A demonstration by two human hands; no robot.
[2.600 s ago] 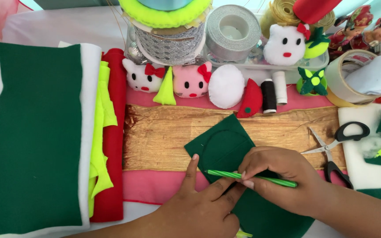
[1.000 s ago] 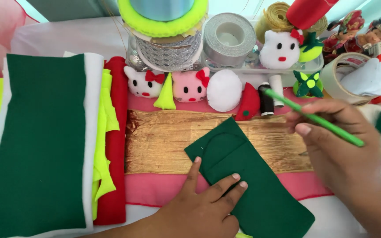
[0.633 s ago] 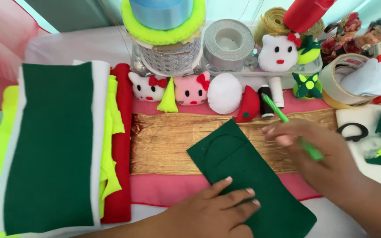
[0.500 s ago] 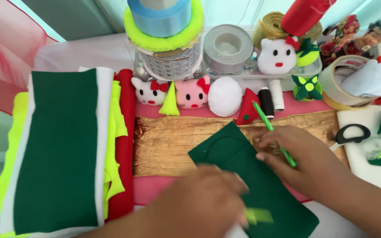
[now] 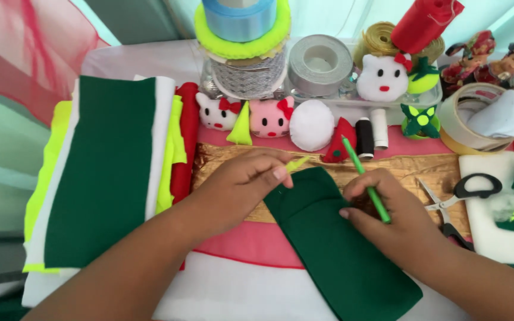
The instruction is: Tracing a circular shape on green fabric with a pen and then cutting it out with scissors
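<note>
**Kid:** What do the hands have?

**Helper:** The right hand (image 5: 388, 223) is closed around a green pen (image 5: 365, 178). It rests on the dark green felt (image 5: 334, 244). The pen tip points up and away, off the felt.

**Kid:** And the other one?

**Helper:** The left hand (image 5: 242, 181) pinches a small yellow-green bit (image 5: 297, 164) in its fingertips, right at the top edge of the felt. It might be a scrap of felt; it is too small to be sure.

**Kid:** Is the felt finished?

**Helper:** I don't think so. It lies flat and whole, with one rounded end, near the middle of the table. I can just make out faint lines on it. Nothing is cut out of it, and the scissors (image 5: 453, 202) lie alone to the right.

**Kid:** What is it all sitting on?

**Helper:** A gold cloth (image 5: 221, 157) over pink cloth (image 5: 251, 241) and white. A stack of felt sheets (image 5: 105, 172) lies to the left. Along the back are little stuffed cat faces (image 5: 272, 117), thread spools (image 5: 364, 137), tape rolls (image 5: 319, 64) and ribbon.

**Kid:** And the room?

**Helper:** Only pale curtain behind the table, and some red net at the left.
</note>
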